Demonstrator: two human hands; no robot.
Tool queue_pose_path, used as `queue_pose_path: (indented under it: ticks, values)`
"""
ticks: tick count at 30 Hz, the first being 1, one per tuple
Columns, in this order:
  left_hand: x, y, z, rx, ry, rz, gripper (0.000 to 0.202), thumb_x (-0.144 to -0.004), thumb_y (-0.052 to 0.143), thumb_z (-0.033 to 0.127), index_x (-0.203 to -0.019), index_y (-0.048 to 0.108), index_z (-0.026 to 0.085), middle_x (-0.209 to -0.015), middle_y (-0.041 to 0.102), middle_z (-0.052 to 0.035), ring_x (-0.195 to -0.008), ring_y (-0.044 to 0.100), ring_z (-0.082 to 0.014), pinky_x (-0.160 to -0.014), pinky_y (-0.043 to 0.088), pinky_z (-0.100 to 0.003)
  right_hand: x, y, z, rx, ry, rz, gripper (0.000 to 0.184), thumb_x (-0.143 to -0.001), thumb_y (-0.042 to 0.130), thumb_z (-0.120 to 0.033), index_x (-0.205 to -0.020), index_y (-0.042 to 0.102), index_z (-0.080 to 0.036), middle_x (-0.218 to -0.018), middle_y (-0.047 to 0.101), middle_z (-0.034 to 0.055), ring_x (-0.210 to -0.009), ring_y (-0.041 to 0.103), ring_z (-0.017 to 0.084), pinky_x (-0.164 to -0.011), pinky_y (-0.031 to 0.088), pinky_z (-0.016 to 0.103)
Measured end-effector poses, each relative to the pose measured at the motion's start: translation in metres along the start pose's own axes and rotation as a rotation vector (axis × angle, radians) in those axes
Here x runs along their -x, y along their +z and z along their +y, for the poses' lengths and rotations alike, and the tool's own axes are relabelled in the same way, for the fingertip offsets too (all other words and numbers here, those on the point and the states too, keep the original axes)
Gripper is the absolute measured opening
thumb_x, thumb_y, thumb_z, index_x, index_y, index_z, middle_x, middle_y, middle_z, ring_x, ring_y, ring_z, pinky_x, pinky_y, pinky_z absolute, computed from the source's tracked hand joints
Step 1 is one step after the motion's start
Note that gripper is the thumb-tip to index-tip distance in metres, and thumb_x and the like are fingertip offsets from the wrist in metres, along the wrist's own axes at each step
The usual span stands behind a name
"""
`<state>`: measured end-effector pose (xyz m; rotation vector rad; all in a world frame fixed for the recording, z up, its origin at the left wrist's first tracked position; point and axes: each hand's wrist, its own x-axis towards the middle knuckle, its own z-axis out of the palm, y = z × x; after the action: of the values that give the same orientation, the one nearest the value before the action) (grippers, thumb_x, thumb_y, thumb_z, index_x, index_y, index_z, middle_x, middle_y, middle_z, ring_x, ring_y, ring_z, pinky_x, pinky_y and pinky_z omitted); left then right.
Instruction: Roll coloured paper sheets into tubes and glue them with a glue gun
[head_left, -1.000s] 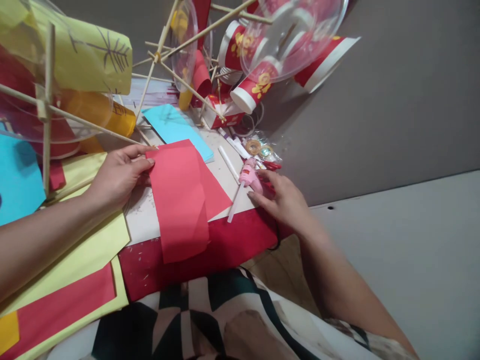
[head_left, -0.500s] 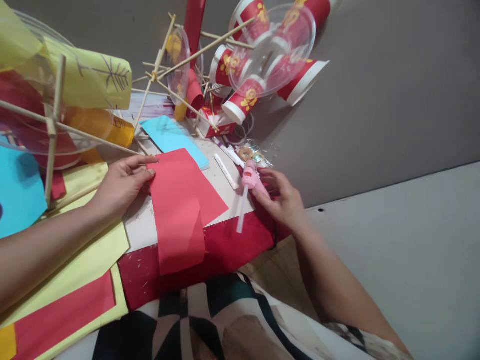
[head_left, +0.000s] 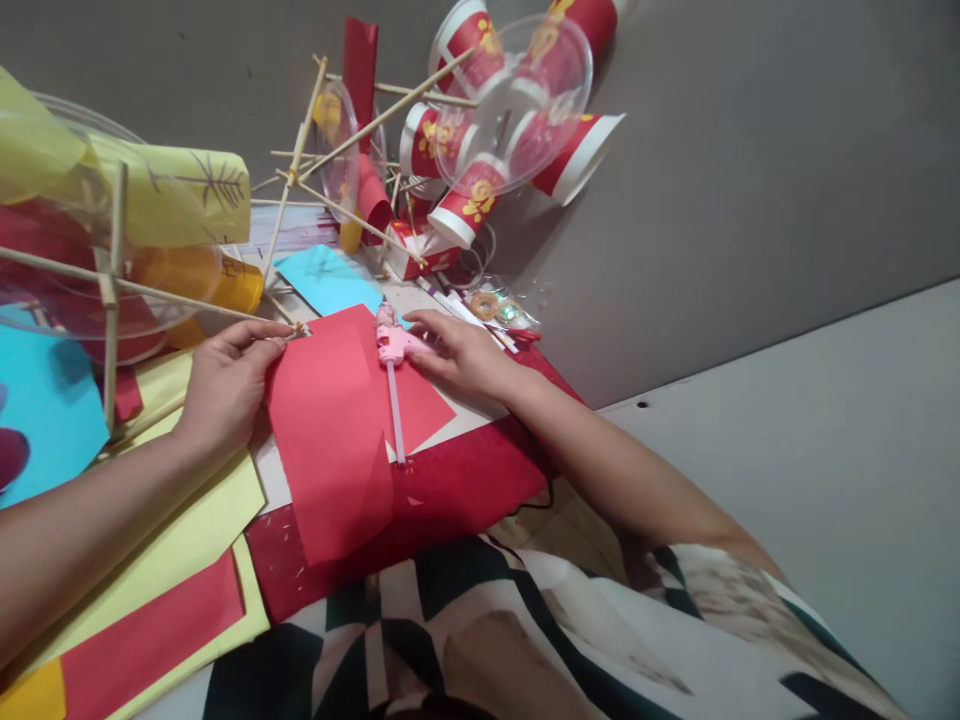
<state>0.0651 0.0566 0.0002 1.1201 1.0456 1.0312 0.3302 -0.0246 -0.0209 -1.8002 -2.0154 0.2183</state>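
A folded sheet of red paper (head_left: pixel 330 430) lies on the table and hangs over its front edge. My left hand (head_left: pixel 225 385) rests on the sheet's upper left corner, fingers curled and pinching the edge. My right hand (head_left: pixel 461 355) grips a small pink glue gun (head_left: pixel 391 345) over the sheet's upper right part; a pale glue stick (head_left: pixel 395 420) sticks out of its back toward me.
A bamboo stick frame (head_left: pixel 330 190) with clear plastic lids stands behind. Red paper cups (head_left: pixel 465 205) cluster at the back. Light blue paper (head_left: pixel 330 280), yellow paper (head_left: pixel 187 510), a yellow tube (head_left: pixel 232 285) and small tape rolls (head_left: pixel 495 305) surround the sheet. A grey wall (head_left: pixel 750 150) is on the right.
My right hand picked up the pink glue gun at the right of the table and carried it left over the red paper. My left hand stayed on the paper's corner.
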Motion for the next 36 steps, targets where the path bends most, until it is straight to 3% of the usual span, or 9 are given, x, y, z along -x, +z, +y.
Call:
queue_pose_path:
  ticks: [4, 7, 12, 17, 25, 30, 36]
  values:
    - [-0.003, 0.001, -0.003, -0.025, -0.031, 0.003, 0.009, -0.069, 0.074, 0.017, -0.078, 0.074, 0.016, -0.069, 0.072, 0.0022, -0.059, 0.06, -0.009, -0.055, 0.046, -0.017, 0.003, -0.002, 0.015, 0.039, -0.002, 0.089, 0.036, -0.093, 0.059, -0.041, -0.124, 0.061, -0.021, -0.123, 0.07, 0.014, -0.112, 0.065, 0.03, -0.096, 0.05, 0.046]
    - [-0.005, 0.001, -0.004, -0.023, -0.037, -0.01, 0.011, -0.067, 0.074, 0.017, -0.079, 0.074, 0.016, -0.075, 0.073, 0.0012, -0.064, 0.062, -0.0098, -0.06, 0.048, -0.018, 0.016, -0.01, 0.022, 0.111, 0.17, 0.162, 0.039, -0.09, 0.06, -0.04, -0.121, 0.062, -0.017, -0.114, 0.072, 0.0144, -0.102, 0.066, 0.03, -0.089, 0.051, 0.045]
    - [-0.006, 0.0, -0.005, -0.018, -0.051, -0.019, 0.013, -0.067, 0.075, 0.018, -0.08, 0.074, 0.016, -0.076, 0.073, 0.0005, -0.066, 0.061, -0.0111, -0.063, 0.047, -0.02, 0.029, -0.011, 0.023, 0.185, 0.425, 0.023, 0.045, -0.085, 0.062, -0.035, -0.127, 0.059, -0.019, -0.095, 0.074, 0.009, -0.083, 0.067, 0.026, -0.07, 0.048, 0.038]
    - [-0.005, -0.002, -0.004, -0.019, -0.066, -0.025, 0.014, -0.066, 0.074, 0.017, -0.08, 0.073, 0.016, -0.074, 0.072, 0.0012, -0.067, 0.061, -0.0114, -0.064, 0.046, -0.021, 0.026, -0.012, 0.026, 0.217, 0.436, 0.065, 0.045, -0.086, 0.055, -0.026, -0.131, 0.057, -0.02, -0.095, 0.075, 0.0092, -0.084, 0.067, 0.027, -0.071, 0.046, 0.038]
    - [-0.007, -0.003, -0.004, -0.025, -0.117, -0.071, 0.014, -0.067, 0.074, 0.019, -0.081, 0.072, 0.018, -0.071, 0.071, 0.0023, -0.062, 0.059, -0.011, -0.061, 0.045, -0.021, -0.011, -0.04, 0.067, 0.423, 0.511, 0.196, 0.043, -0.088, 0.057, -0.035, -0.129, 0.06, -0.022, -0.108, 0.076, 0.0104, -0.097, 0.068, 0.031, -0.075, 0.048, 0.038]
    - [-0.007, -0.006, -0.005, -0.027, -0.114, -0.091, 0.013, -0.068, 0.075, 0.019, -0.081, 0.073, 0.018, -0.075, 0.073, 0.0018, -0.065, 0.06, -0.0109, -0.063, 0.045, -0.021, -0.021, -0.03, 0.085, 0.427, 0.467, 0.209, 0.03, -0.087, 0.058, -0.034, -0.112, 0.07, -0.022, -0.106, 0.075, 0.0102, -0.096, 0.068, 0.03, -0.075, 0.05, 0.038]
    - [-0.009, -0.004, -0.009, -0.023, -0.079, -0.071, 0.014, -0.066, 0.075, 0.022, -0.079, 0.073, 0.017, -0.075, 0.071, -0.0003, -0.064, 0.06, -0.0118, -0.059, 0.044, -0.02, -0.002, -0.02, 0.075, 0.414, 0.405, 0.34, 0.034, -0.093, 0.049, -0.036, -0.111, 0.07, -0.017, -0.11, 0.072, 0.0153, -0.106, 0.064, 0.032, -0.089, 0.049, 0.044]
